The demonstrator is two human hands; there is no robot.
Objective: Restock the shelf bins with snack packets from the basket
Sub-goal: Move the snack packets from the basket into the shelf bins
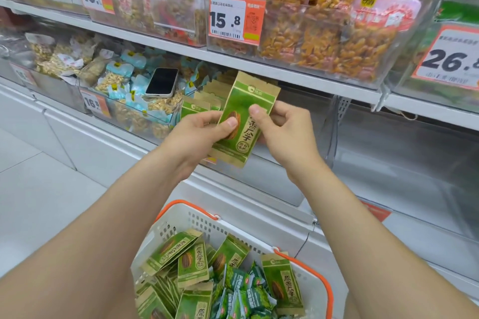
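A: Starting at the fingers: apart or clamped?

B: Clamped. Pinching one green seed packet (246, 96) from both sides: with the left fingers (230, 122) on its left edge, thumb across the print, and with the right fingers (255, 111) on its right edge. Held by left hand (204, 129) and right hand (282, 124) together at mid-frame, tilted, top leaning right.

A: And relative to the shelf?

B: Just in front of the clear bin (330, 132) on the lower shelf, above and right of a short row of matching packets (197, 106) standing upright at the bin's left end. Not yet inside.

A: So which step?

B: Probably squaring the packet up before slotting in. Plenty left to do, judging by the basket (181, 217) at bottom centre, heaped with more green packets (193, 264) plus smaller dark-green sachets (238, 282).

A: Needed next?

B: Likely turning upright, then sliding in beside the row, face forward. Best done after letting go with one hand.

A: Anything in the way?

B: Above, the shelf edge (311, 80) overhanging the bin mouth, so little headroom. To the left, a phone (162, 82) lying on pale-blue packets (121, 90) in the neighbouring bin: near, worth not knocking. At upper centre, a price tag (234, 19) reading 15.8, well clear of the reach.
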